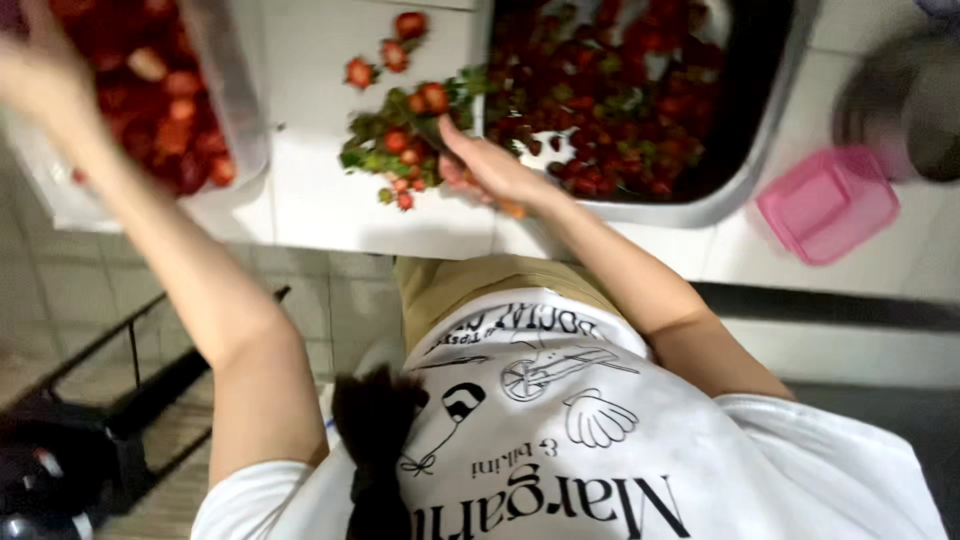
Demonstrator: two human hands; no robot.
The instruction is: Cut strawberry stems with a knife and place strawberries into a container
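My left hand (40, 70) is blurred at the top left, reaching over a clear plastic tub (235, 100) full of hulled strawberries; its fingers run off the frame. My right hand (490, 170) rests at the counter's middle, beside a pile of green strawberry tops (385, 150). Its fingers are curled around what looks like a small knife (511, 208), with an orange end showing under the fist. A few loose strawberries (385, 55) lie beyond the pile. A metal sink (740, 190) to the right holds many unhulled strawberries.
A pink plastic box (828, 203) lies on the white tiled counter (320, 200) right of the sink, with a blurred grey metal vessel (900, 100) behind it. A black rack (120, 400) stands on the floor at the lower left. My white printed shirt fills the bottom.
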